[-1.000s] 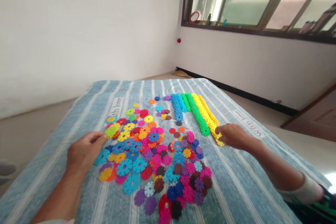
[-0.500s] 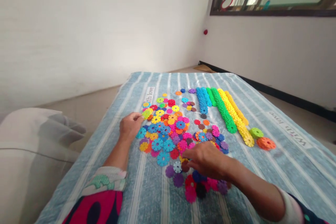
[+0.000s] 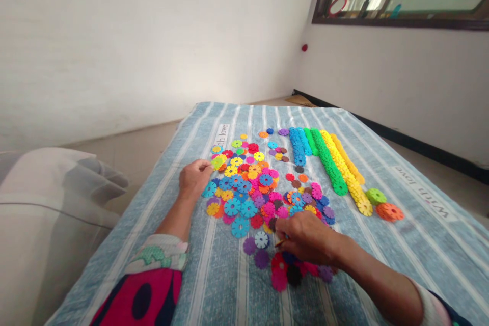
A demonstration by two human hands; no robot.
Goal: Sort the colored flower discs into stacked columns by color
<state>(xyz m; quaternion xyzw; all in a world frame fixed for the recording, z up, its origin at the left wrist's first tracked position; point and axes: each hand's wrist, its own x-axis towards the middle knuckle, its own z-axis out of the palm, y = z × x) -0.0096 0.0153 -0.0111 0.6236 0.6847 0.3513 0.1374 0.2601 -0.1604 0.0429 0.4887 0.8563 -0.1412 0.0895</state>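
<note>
Head view: a yellow-green slotted disc (image 3: 218, 163) is pinched by the left hand (image 3: 194, 178), thumb and fingers drawn close together at the left side of a loose heap of slotted discs (image 3: 248, 208). A thin brownish disc (image 3: 280, 243), seen edge-on and of uncertain shade, appears to be held between thumb and finger of the right hand (image 3: 303, 237), low over the heap's near part. Neighbouring pieces are overlapped there, so others could be dragged or lifted along if the fingers are swept sideways; a dark disc (image 3: 272, 224) just beside the right fingertips is judged most exposed. A slip is also considered possible, since only a narrow edge is gripped. To the right, the long yellow row (image 3: 346, 175), the lime-green disc stack (image 3: 376, 195) and the orange disc stack (image 3: 390, 211) could be disarranged by the right forearm (image 3: 367, 270) if swung outward. Displacement could equally be caused by a tug on the striped cloth (image 3: 214, 290).
</note>
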